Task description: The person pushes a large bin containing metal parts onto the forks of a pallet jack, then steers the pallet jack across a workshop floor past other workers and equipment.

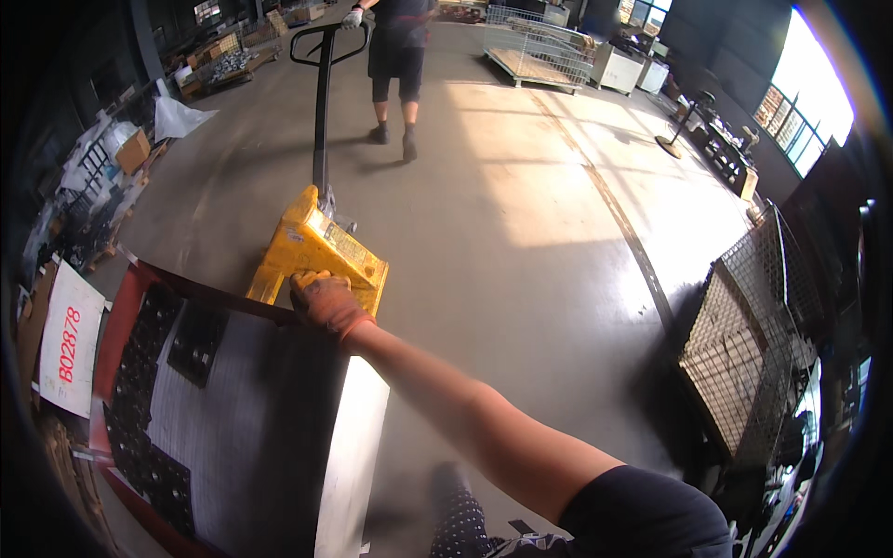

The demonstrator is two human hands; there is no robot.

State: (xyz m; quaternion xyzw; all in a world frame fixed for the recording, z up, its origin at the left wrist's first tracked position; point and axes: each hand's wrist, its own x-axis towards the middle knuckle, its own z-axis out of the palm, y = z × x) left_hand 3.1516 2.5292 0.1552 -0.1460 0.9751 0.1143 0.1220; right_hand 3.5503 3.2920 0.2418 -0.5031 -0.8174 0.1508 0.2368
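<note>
My right hand (327, 302), in an orange-brown work glove, reaches forward with its fingers curled over the far right corner of a red metal crate (200, 286). Just beyond it stands the yellow body of a pallet jack (321, 246); whether my fingers touch it too, I cannot tell. Inside the crate lie dark perforated plates (197, 342) and a grey sheet (209, 418). A pale panel (353, 456) runs along the crate's right side. Ahead, another person's gloved hand (353, 18) is at the jack's black loop handle (323, 102). My left hand is out of view.
The other person (398, 56) stands or walks ahead. To the right is a tilted-looking wire mesh cage (744, 344); another mesh cage (539, 51) stands far off. A pedestal fan (684, 130) is by the windows. Wrapped goods and boxes (133, 151) line the left.
</note>
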